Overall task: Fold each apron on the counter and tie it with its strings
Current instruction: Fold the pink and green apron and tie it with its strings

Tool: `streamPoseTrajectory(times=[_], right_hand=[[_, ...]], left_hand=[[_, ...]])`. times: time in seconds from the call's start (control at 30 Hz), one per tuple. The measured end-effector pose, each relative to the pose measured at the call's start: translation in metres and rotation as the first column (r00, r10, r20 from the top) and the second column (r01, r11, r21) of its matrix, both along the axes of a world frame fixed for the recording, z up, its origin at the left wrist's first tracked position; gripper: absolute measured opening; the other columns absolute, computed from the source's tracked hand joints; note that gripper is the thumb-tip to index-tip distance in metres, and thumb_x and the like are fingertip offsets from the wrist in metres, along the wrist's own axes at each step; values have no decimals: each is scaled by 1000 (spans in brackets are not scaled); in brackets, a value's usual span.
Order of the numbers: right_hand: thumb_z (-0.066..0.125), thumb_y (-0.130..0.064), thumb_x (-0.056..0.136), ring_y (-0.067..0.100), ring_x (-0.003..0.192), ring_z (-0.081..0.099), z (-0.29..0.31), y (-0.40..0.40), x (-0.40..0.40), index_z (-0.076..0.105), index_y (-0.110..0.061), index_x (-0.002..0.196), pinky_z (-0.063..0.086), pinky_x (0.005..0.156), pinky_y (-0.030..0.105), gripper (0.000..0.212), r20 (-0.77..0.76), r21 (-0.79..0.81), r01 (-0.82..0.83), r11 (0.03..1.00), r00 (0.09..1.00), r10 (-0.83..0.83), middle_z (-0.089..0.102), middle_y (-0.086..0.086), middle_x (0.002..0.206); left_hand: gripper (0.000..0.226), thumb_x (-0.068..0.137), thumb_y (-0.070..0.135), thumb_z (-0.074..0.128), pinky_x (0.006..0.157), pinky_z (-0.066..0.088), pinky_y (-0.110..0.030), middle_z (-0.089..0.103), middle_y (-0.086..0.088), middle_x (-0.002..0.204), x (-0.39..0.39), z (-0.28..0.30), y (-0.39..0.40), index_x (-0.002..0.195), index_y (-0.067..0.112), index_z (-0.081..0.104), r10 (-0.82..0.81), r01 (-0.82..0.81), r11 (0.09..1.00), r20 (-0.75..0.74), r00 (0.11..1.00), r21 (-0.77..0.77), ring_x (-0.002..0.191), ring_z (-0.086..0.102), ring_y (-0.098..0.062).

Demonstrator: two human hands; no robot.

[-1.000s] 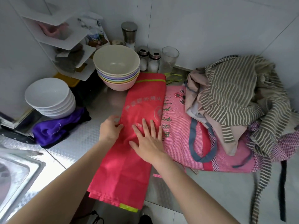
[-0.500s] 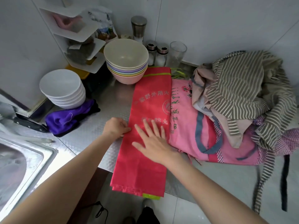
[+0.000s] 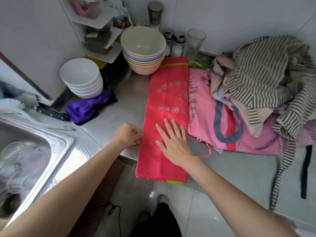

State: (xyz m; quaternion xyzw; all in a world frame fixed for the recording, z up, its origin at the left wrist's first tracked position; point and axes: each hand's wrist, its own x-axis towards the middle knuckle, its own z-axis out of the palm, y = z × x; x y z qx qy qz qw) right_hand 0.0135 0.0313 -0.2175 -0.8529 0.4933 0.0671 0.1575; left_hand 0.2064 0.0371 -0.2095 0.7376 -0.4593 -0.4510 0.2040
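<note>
Red apron on worktop: folded to a long strip

My right hand [image 3: 172, 144] presses flat, fingers straight, on the long red printed fabric apron [image 3: 168, 106] beside the stacked pastel bowls [image 3: 143, 48]; my left hand [image 3: 127, 135] pinches its left edge. Thin, limp, probably slippery: grip the edges. Its strings are hidden.

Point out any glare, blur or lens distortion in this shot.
Head view: glare on the sink rim and floor tiles; wide-angle bending curves the wall lines; the hanging striped strap is smeared; the red apron under the right hand stays sharp.
</note>
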Motion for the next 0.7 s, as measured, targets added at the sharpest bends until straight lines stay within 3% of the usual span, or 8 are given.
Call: streamPoseTrajectory(times=[0.07,0.17,0.23,0.33,0.47,0.6,0.7], right_hand=[[-4,-62,75,25,145,-15,4,14,-7,2,-31,150,-13,114,48,82,23,-5,-7,1000,1000,7,-10,3,158],[2,-70,72,25,144,-18,10,35,-16,3,-31,150,-10,116,51,87,0,52,-139,989,990,139,-10,4,158],[21,-74,77,25,144,-19,13,46,-19,2,-31,150,-9,115,53,87,-16,97,-249,964,968,252,-12,2,158],[52,-65,80,32,142,-21,10,59,-19,-8,-30,149,-8,113,58,98,-82,145,-311,939,942,324,-20,2,156],[65,-43,81,38,141,-21,-1,71,-19,-14,-27,148,-4,111,65,105,-222,82,-290,954,927,301,-26,4,154],[58,-11,86,37,143,-11,-4,76,-20,-9,-21,150,1,111,63,93,-211,-37,-230,973,953,217,-16,7,157],[70,-22,78,36,143,9,-3,77,-26,4,-17,151,8,111,63,99,-183,-63,-182,981,969,168,6,13,157]], left_hand=[[23,86,9,65,49,51,-14,62,6,52,1,1,6,64,17,61,-26,26,999,-8,1000,41,43,58,-2],[26,86,12,64,46,49,-13,60,8,43,1,5,20,61,16,62,-53,53,995,1,999,80,39,56,-2],[28,86,9,64,41,46,-11,56,10,37,-1,4,29,59,13,61,-39,41,996,-29,999,77,34,53,2],[29,86,11,64,40,41,-8,55,13,36,-6,-1,38,58,14,60,-26,26,998,-8,1000,52,34,52,5],[28,85,17,66,50,42,-15,57,12,43,-16,-8,42,57,20,60,-23,23,1000,93,995,4,35,51,8],[23,84,17,67,56,45,-15,60,7,53,-25,-5,46,62,15,61,-73,87,992,159,985,-87,40,52,5],[16,84,13,67,50,43,-9,59,13,48,-30,-6,50,68,13,62,-65,71,993,73,995,-91,38,53,10]])
